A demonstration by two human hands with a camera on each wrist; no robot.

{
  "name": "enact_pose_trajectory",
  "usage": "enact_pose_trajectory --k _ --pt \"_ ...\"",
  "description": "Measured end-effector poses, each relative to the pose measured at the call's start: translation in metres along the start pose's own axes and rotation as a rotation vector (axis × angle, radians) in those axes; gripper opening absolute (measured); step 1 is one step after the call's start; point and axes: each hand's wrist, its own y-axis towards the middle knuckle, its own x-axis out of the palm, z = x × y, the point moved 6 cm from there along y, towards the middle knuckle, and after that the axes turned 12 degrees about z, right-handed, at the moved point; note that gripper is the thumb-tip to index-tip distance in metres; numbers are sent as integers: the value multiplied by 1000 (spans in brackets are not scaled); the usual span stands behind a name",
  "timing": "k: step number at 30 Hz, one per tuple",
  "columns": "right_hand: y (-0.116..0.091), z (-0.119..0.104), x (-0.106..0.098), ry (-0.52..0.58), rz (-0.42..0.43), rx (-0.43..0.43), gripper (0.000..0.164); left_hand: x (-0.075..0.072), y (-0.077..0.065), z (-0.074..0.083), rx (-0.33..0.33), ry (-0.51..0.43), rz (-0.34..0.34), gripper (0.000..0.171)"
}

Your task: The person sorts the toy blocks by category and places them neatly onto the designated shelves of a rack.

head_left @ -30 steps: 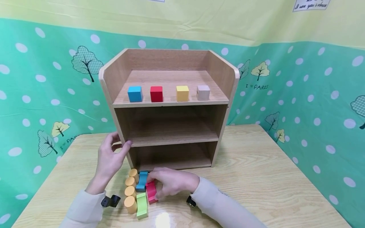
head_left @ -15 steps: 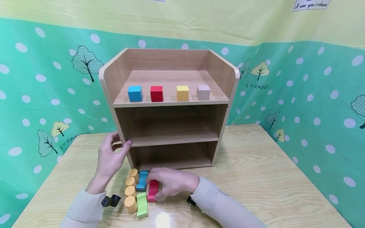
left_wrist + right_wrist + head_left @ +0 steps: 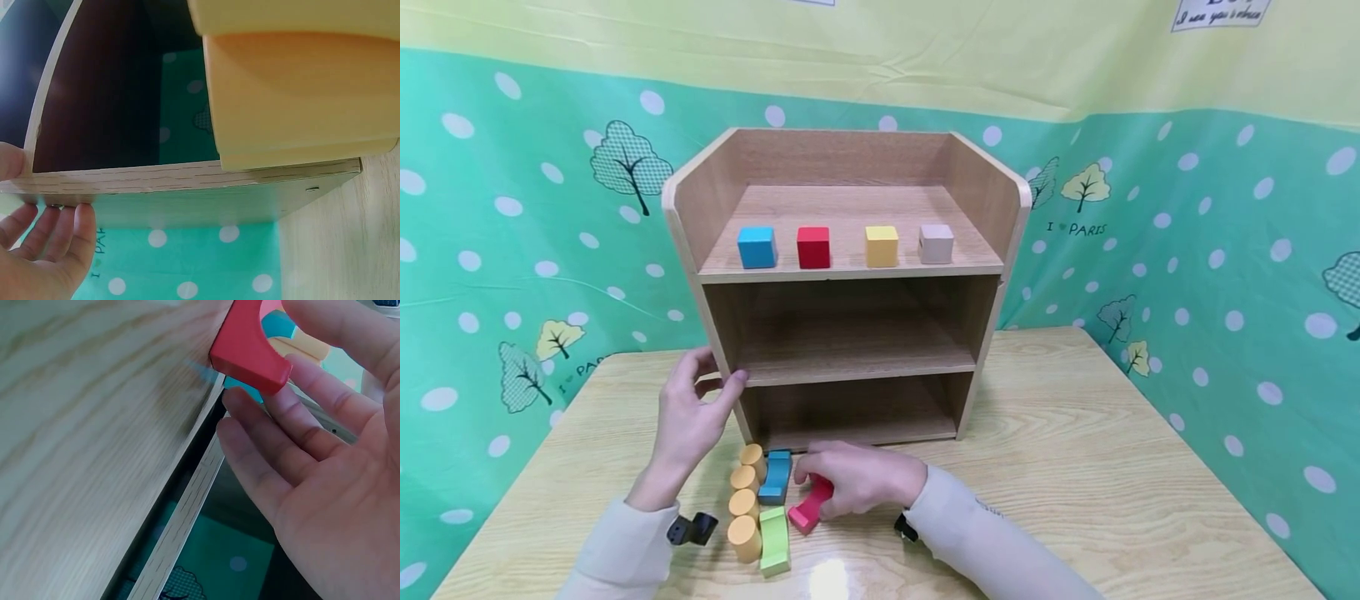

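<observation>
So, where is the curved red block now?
In the head view, the curved red block is held in the right hand, left of centre, just right of the green block, in front of the shelf.

Pale grey long sleeves (image 3: 988,542), a small dark marking (image 3: 987,507) on the right one, black devices (image 3: 703,528) at both wrists.

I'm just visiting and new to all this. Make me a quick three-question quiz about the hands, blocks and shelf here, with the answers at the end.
1. How many cubes stand on the top level of the shelf unit?
2. True or false: the left hand holds a cylinder.
3. Which does the right hand touch?
A) a lime-green block
B) the red curved block
C) a yellow cube

Key:
1. Four.
2. False; it grips the shelf unit's side.
3. B.
</observation>
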Motion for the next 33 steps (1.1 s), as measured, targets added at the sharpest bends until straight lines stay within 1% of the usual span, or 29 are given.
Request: enact_pose_trajectory --k 8,12,16,20,23,27,33 --pt "0 -1 4 -11 -21 -54 43 0 1 -3 -3 -1 -3 35" --pt "0 -2 6 -14 -25 -67 43 0 1 -3 -4 -1 -2 35" --pt "0 0 7 -20 -23 -61 39 0 1 -3 -5 -4 -2 35" --pt "0 4 7 -14 -19 -25 34 0 0 -2 -2 -3 1 35" --pt "-1 6 7 -17 -21 -9 36 0 0 -1 2 1 4 35" --pt "-2 6 8 -33 -25 -27 41 1 0 -1 9 3 7 35" --pt "-2 7 10 -36 -24 -42 36 0 0 -1 10 7 9 36"
